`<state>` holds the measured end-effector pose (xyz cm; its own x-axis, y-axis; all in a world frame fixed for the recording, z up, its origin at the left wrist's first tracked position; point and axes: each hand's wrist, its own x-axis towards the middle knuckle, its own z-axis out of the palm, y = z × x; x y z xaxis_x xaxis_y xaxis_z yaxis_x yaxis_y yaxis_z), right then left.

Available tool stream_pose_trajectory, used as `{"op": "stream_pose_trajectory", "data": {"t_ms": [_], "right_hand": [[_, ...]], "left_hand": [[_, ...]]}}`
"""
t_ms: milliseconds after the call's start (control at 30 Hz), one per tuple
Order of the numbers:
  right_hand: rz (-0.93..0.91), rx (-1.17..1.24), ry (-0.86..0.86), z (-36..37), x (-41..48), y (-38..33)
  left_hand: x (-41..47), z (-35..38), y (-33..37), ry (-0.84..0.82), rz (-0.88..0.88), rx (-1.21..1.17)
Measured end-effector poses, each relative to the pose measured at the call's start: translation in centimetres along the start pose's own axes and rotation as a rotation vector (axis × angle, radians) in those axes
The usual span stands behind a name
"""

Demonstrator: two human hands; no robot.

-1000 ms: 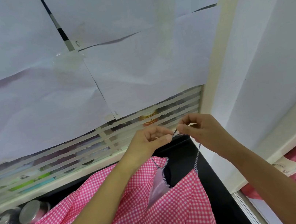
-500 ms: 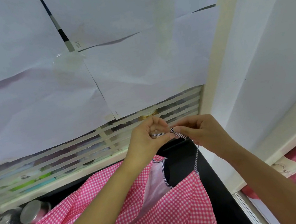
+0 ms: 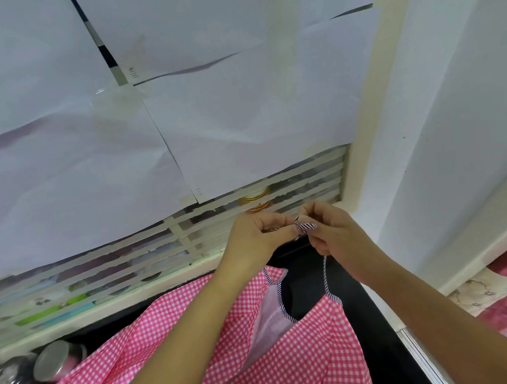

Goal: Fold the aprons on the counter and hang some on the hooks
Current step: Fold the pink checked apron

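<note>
Apron [image 3: 272, 370], one, pink gingham, over black counter [image 3: 385, 353], left hand [image 3: 253, 241] and right hand [image 3: 334, 235] fingers both pinching one striped strap [image 3: 306, 226]

Apron [image 3: 272, 370] was woven cloth, pink-white gingham, matt, softly creased. Strap [image 3: 326, 274] was striped cloth binding, matt. Wall sheets [image 3: 233, 112] were white paper, matt, wrinkled; tape patch [image 3: 119, 96] was clear, glossy. Counter [image 3: 388, 352] was black, smooth, glossy. Jar lid [image 3: 54, 361] was brushed metal; gold lid [image 3: 254, 195] shone metallic.
</note>
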<state>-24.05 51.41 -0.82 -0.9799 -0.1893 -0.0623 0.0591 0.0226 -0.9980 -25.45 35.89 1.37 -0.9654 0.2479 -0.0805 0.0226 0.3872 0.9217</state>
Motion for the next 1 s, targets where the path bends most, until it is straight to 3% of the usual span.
{"op": "stream_pose_trajectory", "data": {"t_ms": [200, 333, 467, 533, 633, 700, 767, 833, 900, 1000], "right_hand": [[0.098, 0.297, 0.041, 0.7, -0.1, 1.3], [0.129, 0.208, 0.041, -0.1, 0.5, 2.3], [0.166, -0.081, -0.061, -1.8, 1.1, 2.7], [0.185, -0.245, 0.015, -3.1, 1.9, 3.4], [0.264, -0.098, 0.216, -6.1, 3.0, 5.7], [0.360, -0.197, 0.218, -7.6, 3.2, 7.9], [0.494, -0.480, 0.163, -7.8, 2.2, 10.0], [0.488, -0.670, 0.225, -7.0, 0.5, 11.8], [0.498, -0.734, 0.281, -6.0, -1.6, 13.2], [0.691, -0.728, 0.216, -4.4, -4.9, 15.0]], "left_hand": [[-0.1, -0.1, -0.2, -0.098, -0.093, -0.105], [0.6, -0.1, -0.9, -0.075, -0.080, -0.055], [2.1, 0.0, -0.9, -0.111, -0.019, 0.128], [3.0, -0.2, -1.8, -0.083, 0.029, 0.338], [2.8, -0.2, -3.5, 0.019, 0.117, 0.710], [1.1, 0.3, -4.8, -0.068, 0.008, 0.773], [-1.3, 1.5, -7.5, -0.275, -0.198, 0.841], [-4.3, 2.8, -10.9, -0.408, -0.398, 0.896], [-7.6, 4.1, -14.3, -0.441, -0.479, 0.913], [-11.9, 5.3, -18.9, -0.391, -0.478, 0.901]]}}
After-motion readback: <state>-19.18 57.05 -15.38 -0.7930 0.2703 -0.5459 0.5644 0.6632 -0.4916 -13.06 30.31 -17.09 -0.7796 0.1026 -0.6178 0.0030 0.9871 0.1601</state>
